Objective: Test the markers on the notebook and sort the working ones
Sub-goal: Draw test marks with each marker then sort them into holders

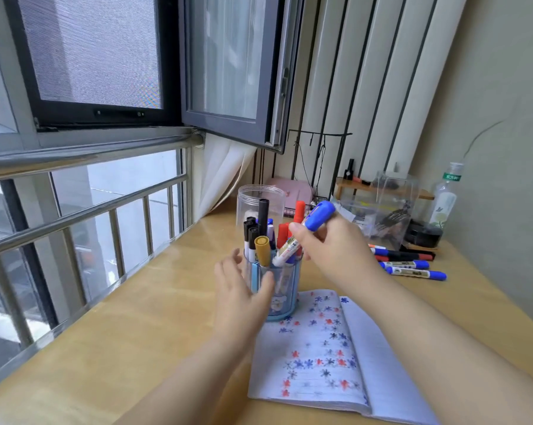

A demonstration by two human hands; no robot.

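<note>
- The right hand [326,240] pinches a blue-capped marker [302,237] between thumb and curled fingers, gripping it about mid-barrel.
- That marker runs on a slant: its blue cap points up and to the right, away from the person, while its white lower end dips down-left into the mouth of the pen holder [276,289].
- The pen holder is a translucent blue cup standing upright on the wooden desk [136,332], just beyond the top edge of the notebook [326,357].
- The left hand [240,289] is spread, fingers relaxed and apart, its thumb against the near side of the holder; it holds nothing.
- Inside the holder other markers stand roughly upright, caps up: black-capped ones [253,234] on the left, a tall black one [263,211] behind, a yellow-capped marker [262,248] leaning at the front, and red ones [299,211] at the back right.
- The notebook lies open and flat, its spine running away from the person; the left page is covered in small red, blue and black star-like scribbles.
- A loose group of markers [409,265] lies flat on the desk to the right, long axes mostly left to right, blue caps showing on several, well apart from the holder.
- A clear plastic jar [259,200] stands behind the holder, near the window.
</note>
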